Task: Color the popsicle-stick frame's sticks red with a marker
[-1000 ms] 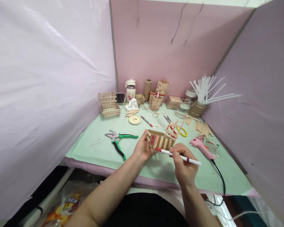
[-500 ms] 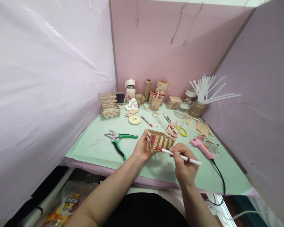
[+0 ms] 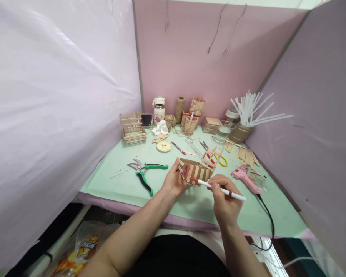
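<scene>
My left hand [image 3: 175,180] grips the left end of a small craft-stick basket [image 3: 200,174], a brown body with pale sticks set upright along its side. One stick near the left is dark red, and the one beside it is partly pinkish red. Between the fingers of my right hand [image 3: 226,198] is a white marker [image 3: 219,189] with a red tip. That tip rests at or very near the partly coloured stick; I cannot tell whether it touches. A lattice of thin sticks [image 3: 212,159] stands up behind the basket's right end.
Green-handled pruning shears [image 3: 144,171] lie left of my hands. A pink glue gun [image 3: 246,180] with a black cord lies at right. Behind are scissors [image 3: 221,159], a red pen [image 3: 178,148], a round tin [image 3: 163,146], loose craft sticks [image 3: 246,156] and a water bowl [image 3: 224,130].
The marker tip has shifted very slightly up and right along the partly coloured stick, with my right hand moving a little. My left hand and the basket stay in place.
</scene>
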`<state>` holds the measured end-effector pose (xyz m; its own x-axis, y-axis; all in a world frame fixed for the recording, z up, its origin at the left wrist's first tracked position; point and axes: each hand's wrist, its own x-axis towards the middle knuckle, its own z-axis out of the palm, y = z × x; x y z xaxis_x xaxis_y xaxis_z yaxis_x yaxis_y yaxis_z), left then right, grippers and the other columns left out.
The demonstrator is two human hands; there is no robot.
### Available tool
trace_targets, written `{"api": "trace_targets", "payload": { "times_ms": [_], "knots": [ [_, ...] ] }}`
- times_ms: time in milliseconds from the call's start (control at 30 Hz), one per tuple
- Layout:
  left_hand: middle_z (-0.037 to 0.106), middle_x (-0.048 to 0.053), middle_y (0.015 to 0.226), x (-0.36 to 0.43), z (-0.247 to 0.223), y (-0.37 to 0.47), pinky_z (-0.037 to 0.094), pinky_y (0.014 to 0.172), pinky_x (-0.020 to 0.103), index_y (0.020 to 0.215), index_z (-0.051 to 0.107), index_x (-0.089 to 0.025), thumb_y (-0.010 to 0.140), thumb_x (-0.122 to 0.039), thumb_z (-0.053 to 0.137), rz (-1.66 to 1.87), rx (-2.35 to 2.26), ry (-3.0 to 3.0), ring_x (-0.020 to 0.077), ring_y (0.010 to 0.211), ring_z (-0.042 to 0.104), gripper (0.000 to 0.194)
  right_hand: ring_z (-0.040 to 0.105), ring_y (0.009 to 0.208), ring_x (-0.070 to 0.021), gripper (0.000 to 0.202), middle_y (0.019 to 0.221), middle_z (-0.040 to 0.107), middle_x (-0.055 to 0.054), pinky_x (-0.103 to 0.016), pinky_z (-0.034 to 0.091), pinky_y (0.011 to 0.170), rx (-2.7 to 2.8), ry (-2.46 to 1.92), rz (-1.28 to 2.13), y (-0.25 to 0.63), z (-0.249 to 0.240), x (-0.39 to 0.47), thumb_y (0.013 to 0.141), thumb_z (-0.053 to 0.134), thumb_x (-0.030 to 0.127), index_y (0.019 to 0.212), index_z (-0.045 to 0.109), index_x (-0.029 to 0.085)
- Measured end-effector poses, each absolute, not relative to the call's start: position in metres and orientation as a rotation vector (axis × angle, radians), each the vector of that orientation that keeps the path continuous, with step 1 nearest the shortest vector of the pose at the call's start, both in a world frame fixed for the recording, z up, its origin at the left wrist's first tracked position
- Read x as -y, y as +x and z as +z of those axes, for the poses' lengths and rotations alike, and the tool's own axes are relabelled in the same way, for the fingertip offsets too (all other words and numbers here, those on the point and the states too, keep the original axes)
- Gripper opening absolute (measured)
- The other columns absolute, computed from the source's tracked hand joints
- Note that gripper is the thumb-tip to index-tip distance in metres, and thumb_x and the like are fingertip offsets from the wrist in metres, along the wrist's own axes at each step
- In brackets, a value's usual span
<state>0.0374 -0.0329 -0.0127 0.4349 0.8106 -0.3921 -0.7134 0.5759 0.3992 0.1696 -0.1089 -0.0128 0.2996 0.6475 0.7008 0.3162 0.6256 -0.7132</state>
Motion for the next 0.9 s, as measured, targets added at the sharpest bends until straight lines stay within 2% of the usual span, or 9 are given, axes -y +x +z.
{"api": "trace_targets", "payload": {
  "times_ms": [167,333,500,700,900],
  "knots": [
    [0.077,0.015,0.094,0.0336,-0.0104,0.0368,0.056,0.085,0.043,0.120,0.067,-0.007,0.102,-0.050,0.041,0.929,-0.611,0.211,0.0267,0.084,0.074,0.053,0.057,0.066,-0.0136,0.013,0.073,0.064,0.002,-0.027,0.042,0.060,1.257,-0.955,0.228,0.1684,-0.0110,0.1080,0.090,0.060,0.019,0.079,0.066,0.022],
    [0.077,0.012,0.090,0.0337,-0.0104,0.0372,0.057,0.086,0.043,0.116,0.068,-0.009,0.102,-0.049,0.043,0.942,-0.616,0.198,0.0247,0.080,0.073,0.050,0.057,0.066,-0.0144,0.018,0.068,0.061,0.002,-0.028,0.044,0.061,1.288,-0.931,0.260,0.1677,-0.0099,0.1085,0.090,0.059,0.020,0.073,0.062,0.021],
    [0.077,0.015,0.095,0.0337,-0.0109,0.0369,0.057,0.081,0.041,0.114,0.069,-0.008,0.102,-0.052,0.040,0.932,-0.617,0.235,0.0259,0.084,0.073,0.054,0.058,0.066,-0.0145,0.015,0.070,0.063,0.002,-0.028,0.043,0.060,1.253,-0.948,0.226,0.1677,-0.0098,0.1085,0.090,0.060,0.020,0.076,0.065,0.022],
    [0.077,0.013,0.091,0.0329,-0.0115,0.0376,0.056,0.084,0.041,0.115,0.069,-0.009,0.101,-0.049,0.046,0.947,-0.608,0.181,0.0255,0.082,0.074,0.049,0.056,0.066,-0.0142,0.018,0.068,0.061,0.003,-0.028,0.044,0.061,1.298,-0.923,0.278,0.1679,-0.0105,0.1083,0.090,0.059,0.020,0.073,0.062,0.022],
    [0.078,0.013,0.094,0.0343,-0.0098,0.0376,0.056,0.087,0.042,0.119,0.069,-0.009,0.102,-0.050,0.042,0.939,-0.606,0.210,0.0258,0.086,0.074,0.052,0.057,0.065,-0.0137,0.013,0.072,0.065,0.002,-0.027,0.043,0.060,1.249,-0.976,0.237,0.1677,-0.0101,0.1095,0.090,0.061,0.021,0.079,0.068,0.022]
  ]
}}
